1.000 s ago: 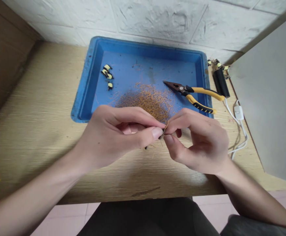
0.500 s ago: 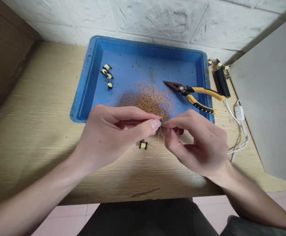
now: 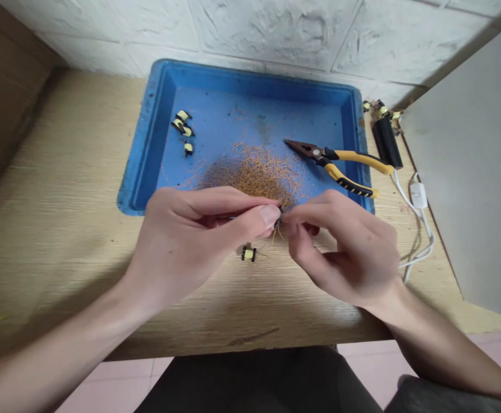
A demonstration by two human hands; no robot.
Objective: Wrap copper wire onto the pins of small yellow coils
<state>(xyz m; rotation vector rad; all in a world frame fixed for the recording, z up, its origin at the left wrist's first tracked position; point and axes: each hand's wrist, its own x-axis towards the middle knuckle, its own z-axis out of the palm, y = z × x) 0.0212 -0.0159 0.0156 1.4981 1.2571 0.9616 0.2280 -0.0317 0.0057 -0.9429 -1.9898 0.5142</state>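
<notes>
My left hand (image 3: pixel 198 241) pinches a small coil transformer (image 3: pixel 278 221) between thumb and forefinger, and the fingers hide most of it. Its dark end shows at the fingertips, with thin yellowish wire leads (image 3: pixel 277 233) hanging below. My right hand (image 3: pixel 345 246) is closed in a pinch right against that end; what lies between its fingertips is too small to make out. Just below, on the table, sits another small transformer (image 3: pixel 249 253) with black pin rows, yellow tape and loose leads.
Behind my hands a blue tray (image 3: pixel 250 74) holds a heap of wire clippings (image 3: pixel 259 172) and several yellow-taped transformers (image 3: pixel 183 123). Pliers (image 3: pixel 314 154) rest with their handles over its right rim. A black cylinder (image 3: pixel 387 142) and a white cable with switch (image 3: pixel 418 195) lie to the right.
My left hand and the transformer in it have shifted slightly left and the part's dark end shows more. The right hand stays almost in place, and the view has moved a little.
</notes>
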